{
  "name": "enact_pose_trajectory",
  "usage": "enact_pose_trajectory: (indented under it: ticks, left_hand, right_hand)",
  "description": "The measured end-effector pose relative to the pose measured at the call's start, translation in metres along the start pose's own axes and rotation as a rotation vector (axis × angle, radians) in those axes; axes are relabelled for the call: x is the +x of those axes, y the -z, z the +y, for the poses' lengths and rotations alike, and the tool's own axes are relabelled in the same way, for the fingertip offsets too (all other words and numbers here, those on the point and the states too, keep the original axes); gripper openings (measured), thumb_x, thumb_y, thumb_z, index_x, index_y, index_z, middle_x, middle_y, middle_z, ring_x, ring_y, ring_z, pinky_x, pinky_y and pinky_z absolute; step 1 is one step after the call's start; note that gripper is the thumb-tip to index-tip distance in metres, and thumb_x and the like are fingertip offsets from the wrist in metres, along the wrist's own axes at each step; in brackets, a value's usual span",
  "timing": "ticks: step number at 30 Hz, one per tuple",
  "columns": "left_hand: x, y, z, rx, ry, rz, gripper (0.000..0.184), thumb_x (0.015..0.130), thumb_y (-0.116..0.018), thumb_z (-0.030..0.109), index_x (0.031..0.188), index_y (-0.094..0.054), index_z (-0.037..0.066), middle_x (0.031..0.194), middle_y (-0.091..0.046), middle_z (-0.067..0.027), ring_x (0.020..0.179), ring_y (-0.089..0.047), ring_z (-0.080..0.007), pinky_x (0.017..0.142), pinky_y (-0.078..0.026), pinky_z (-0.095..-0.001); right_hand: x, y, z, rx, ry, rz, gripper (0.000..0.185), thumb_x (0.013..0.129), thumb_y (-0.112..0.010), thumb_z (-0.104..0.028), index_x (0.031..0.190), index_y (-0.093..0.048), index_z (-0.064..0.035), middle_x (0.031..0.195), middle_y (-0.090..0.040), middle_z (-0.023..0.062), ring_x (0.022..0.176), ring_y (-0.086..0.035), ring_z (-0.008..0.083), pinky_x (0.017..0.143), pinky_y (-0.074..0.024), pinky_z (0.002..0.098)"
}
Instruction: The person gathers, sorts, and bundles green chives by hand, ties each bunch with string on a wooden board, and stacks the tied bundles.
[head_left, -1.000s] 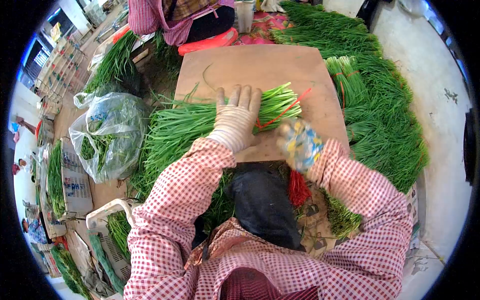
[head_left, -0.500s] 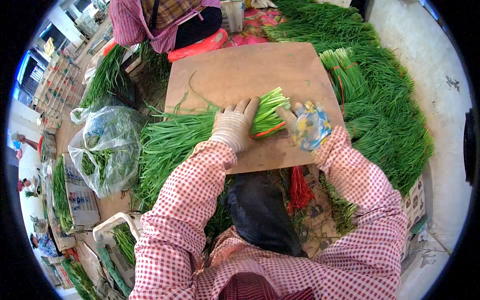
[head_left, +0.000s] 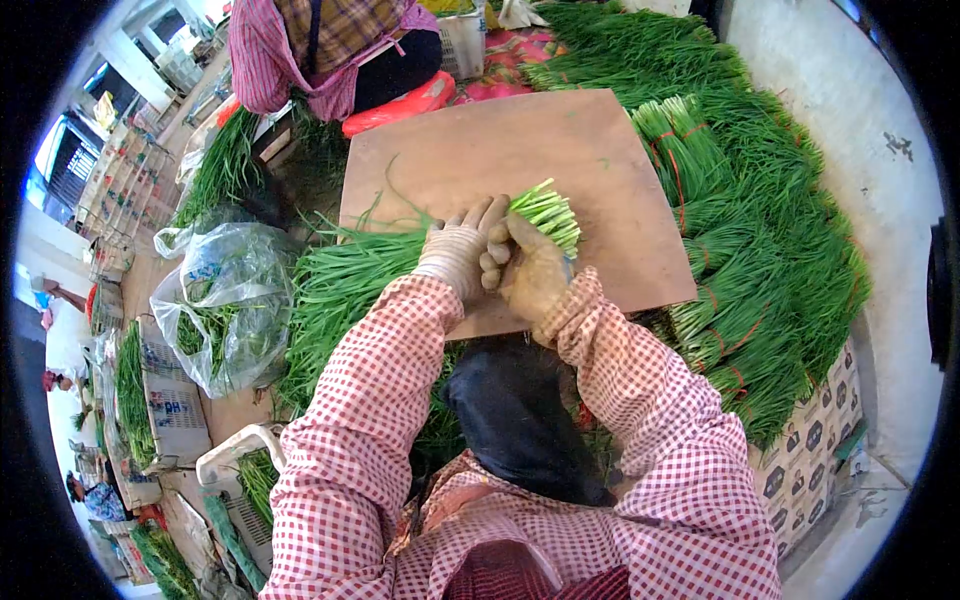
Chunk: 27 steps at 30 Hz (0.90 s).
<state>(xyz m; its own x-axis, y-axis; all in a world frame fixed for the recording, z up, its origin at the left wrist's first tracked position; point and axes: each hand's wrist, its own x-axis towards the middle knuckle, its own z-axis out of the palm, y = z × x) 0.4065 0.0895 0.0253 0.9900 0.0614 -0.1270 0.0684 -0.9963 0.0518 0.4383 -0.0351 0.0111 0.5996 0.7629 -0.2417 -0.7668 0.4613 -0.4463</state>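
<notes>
A bunch of chives (head_left: 375,262) lies across a brown board (head_left: 620,270). Its pale cut stems point right and the long green leaves spill over the board's left side. My left hand (head_left: 460,250), in a whitish knit glove, presses closed over the bunch. Against the near side of the stems is my right hand (head_left: 535,270), in a soiled glove, its fingers curled close beside the left hand and its thumb raised toward the stems. Whatever those right fingers pinch is hidden behind them.
Banded chive bundles (head_left: 770,250) are heaped at the right by a pale wall. A clear plastic bag (head_left: 225,300) of greens stands left. Another person (head_left: 330,50) sits beyond the board. A white crate (head_left: 240,450) is at the lower left.
My right hand has moved left, from beyond the stem ends to beside my left hand, and has turned over. The red band on the stems is now hidden. My left hand stays on the bunch.
</notes>
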Motion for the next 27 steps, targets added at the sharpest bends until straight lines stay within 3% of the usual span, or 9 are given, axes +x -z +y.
enact_pose_trajectory:
  ticks: [4,7,8,10,16,20,23,24,27]
  left_hand:
    - [0.01,-0.015,-0.004,-0.133,0.129,-0.027,0.1,0.064,-0.076,0.028,0.144,-0.019,0.016,0.148,-0.029,-0.0122,0.132,-0.036,-0.0327,0.105,-0.031,-0.0532]
    - [0.017,-0.028,-0.013,-0.123,0.132,-0.027,0.099,0.064,-0.078,0.019,0.144,-0.02,0.021,0.148,-0.03,-0.0122,0.132,-0.036,-0.0344,0.106,-0.028,-0.0563]
    - [0.015,-0.024,-0.008,-0.136,0.136,-0.031,0.099,0.064,-0.078,0.019,0.144,-0.02,0.021,0.148,-0.03,-0.0122,0.132,-0.036,-0.0344,0.106,-0.028,-0.0563]
    - [0.005,-0.006,0.006,-0.052,0.166,-0.055,0.1,0.063,-0.078,0.028,0.144,-0.021,0.02,0.148,-0.03,-0.016,0.13,-0.039,-0.035,0.105,-0.029,-0.057]
    - [0.004,-0.014,0.003,0.017,0.104,0.019,0.099,0.066,-0.076,0.027,0.145,-0.019,0.016,0.131,-0.047,-0.0171,0.124,-0.046,-0.0325,0.108,-0.022,-0.0584]
    - [0.002,-0.017,0.002,-0.014,0.055,0.033,0.094,0.068,-0.074,0.03,0.145,-0.021,0.015,0.117,-0.056,-0.0202,0.113,-0.054,-0.0344,0.106,-0.03,-0.0525]
    - [0.002,-0.017,0.0,-0.04,0.042,0.003,0.095,0.067,-0.075,0.029,0.145,-0.021,0.014,0.115,-0.056,-0.0208,0.11,-0.054,-0.0357,0.098,-0.039,-0.0479]
    - [0.004,-0.023,-0.002,-0.046,0.049,0.011,0.096,0.067,-0.075,0.029,0.145,-0.021,0.014,0.114,-0.056,-0.0208,0.109,-0.055,-0.0361,0.095,-0.041,-0.0466]
    - [0.004,-0.018,-0.002,-0.044,0.058,0.006,0.097,0.066,-0.076,0.029,0.145,-0.021,0.014,0.114,-0.055,-0.0208,0.108,-0.055,-0.0366,0.093,-0.043,-0.0455]
  right_hand:
    - [-0.018,-0.018,-0.003,-0.681,-0.151,0.196,0.031,0.088,-0.059,-0.038,0.073,-0.057,-0.0107,0.065,-0.049,-0.0031,0.064,-0.048,0.0106,0.057,-0.0364,0.0257]
    - [-0.038,-0.002,0.009,-0.903,0.21,-0.04,0.032,0.087,-0.057,-0.039,0.073,-0.059,-0.01,0.068,-0.054,-0.0034,0.065,-0.047,0.0094,0.064,-0.0371,0.0246]
    - [-0.048,0.006,0.014,-0.932,0.092,0.038,0.032,0.088,-0.056,-0.035,0.072,-0.06,-0.0082,0.069,-0.055,-0.0008,0.069,-0.05,0.0125,0.068,-0.0398,0.0271]
    - [-0.057,0.069,0.048,-1.163,0.348,-0.219,0.024,0.09,-0.056,-0.026,0.081,-0.061,-0.0041,0.074,-0.061,0.0113,0.073,-0.06,0.026,0.067,-0.046,0.0358]
    - [-0.061,0.079,0.027,-1.516,0.318,-0.418,0.026,0.091,-0.055,-0.03,0.095,-0.062,-0.0053,0.089,-0.063,0.0126,0.087,-0.061,0.0273,0.077,-0.0477,0.0395]
    - [-0.081,0.04,-0.067,-1.665,-0.147,-0.643,0.042,0.086,-0.061,-0.039,0.113,-0.06,-0.007,0.111,-0.061,0.0122,0.105,-0.059,0.0287,0.091,-0.0465,0.0401]
    - [-0.037,0.073,-0.088,-1.704,0.432,-0.103,0.043,0.087,-0.06,-0.035,0.121,-0.056,-0.0097,0.12,-0.058,0.0148,0.111,-0.056,0.0279,0.095,-0.0442,0.039]
    - [-0.016,0.022,-0.101,-2.016,0.674,-0.003,0.045,0.085,-0.063,-0.037,0.121,-0.058,-0.0107,0.12,-0.059,0.0168,0.108,-0.058,0.031,0.093,-0.0459,0.0412]
    - [0.045,0.05,-0.086,-2.252,0.803,-0.159,0.037,0.085,-0.064,-0.032,0.114,-0.063,-0.0091,0.107,-0.065,0.0182,0.102,-0.061,0.0328,0.088,-0.0487,0.0402]
